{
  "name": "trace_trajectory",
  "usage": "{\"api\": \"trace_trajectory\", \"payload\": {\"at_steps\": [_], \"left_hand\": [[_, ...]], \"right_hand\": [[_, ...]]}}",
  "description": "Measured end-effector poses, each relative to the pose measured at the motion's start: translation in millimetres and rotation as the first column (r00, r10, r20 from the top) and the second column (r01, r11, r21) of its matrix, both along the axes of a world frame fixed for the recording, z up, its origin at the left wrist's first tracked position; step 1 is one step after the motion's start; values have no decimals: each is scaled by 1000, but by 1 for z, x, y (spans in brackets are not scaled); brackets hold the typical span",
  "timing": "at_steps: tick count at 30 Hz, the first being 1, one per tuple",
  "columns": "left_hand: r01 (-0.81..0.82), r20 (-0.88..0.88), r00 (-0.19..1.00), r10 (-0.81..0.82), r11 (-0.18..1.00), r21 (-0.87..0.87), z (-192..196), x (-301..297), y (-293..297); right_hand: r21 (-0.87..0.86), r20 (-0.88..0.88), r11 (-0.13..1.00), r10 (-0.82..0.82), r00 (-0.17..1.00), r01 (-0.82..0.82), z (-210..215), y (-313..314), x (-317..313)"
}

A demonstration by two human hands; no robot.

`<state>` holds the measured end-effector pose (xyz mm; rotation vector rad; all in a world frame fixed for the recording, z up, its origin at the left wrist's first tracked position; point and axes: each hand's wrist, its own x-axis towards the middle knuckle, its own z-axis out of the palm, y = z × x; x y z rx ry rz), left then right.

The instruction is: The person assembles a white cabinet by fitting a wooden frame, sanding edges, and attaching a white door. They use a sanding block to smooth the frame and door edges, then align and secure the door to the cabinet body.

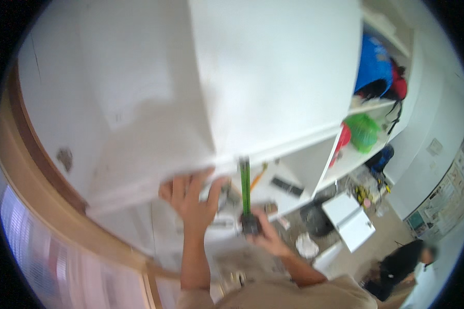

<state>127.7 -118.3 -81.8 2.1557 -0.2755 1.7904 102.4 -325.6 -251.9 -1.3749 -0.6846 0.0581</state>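
Far left there's a curved wooden frame (46, 206) running down the edge, with a white wall (62, 77) beside it that has a dark scuff on it. A big white cabinet door (273, 67) fills the top middle. The left hand (191, 198) is pressed up against the bottom edge of the white panel, fingers spread wide and flat, not holding anything as far as I can see. Just right of it, the right hand (265, 232) has its grip closed round the dark handle of a green screwdriver (245, 185), which points straight up with its tip right at the door's bottom edge. The picture is blurry, so I can't tell what the tip sits on. Further right are open shelves (368, 105) with blue and red bags up top and a green bag (363, 131) lower down. A white drawer (353, 219) lies on the floor, and in the bottom right corner another person (402, 268) in dark clothes is crouched.
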Motion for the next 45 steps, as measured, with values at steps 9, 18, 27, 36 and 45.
{"api": "trace_trajectory", "payload": {"at_steps": [9,18,27,36,45], "left_hand": [[61,14,998,-59,992,-113,12,-3,-21],[69,-44,996,-78,984,-164,48,-16,-43],[375,-118,871,-477,800,-468,92,8,-64],[453,-143,810,-569,761,-464,98,19,-78],[280,-295,872,-391,892,-355,93,21,-91]], "right_hand": [[234,-577,941,-68,814,244,-21,-59,-69],[206,-653,829,-279,704,520,-72,-136,-74],[108,-624,703,-502,599,702,-105,-226,-89],[-619,-334,398,-914,231,677,-285,-341,-90],[-838,-14,64,-995,96,542,-392,-388,-86]]}}
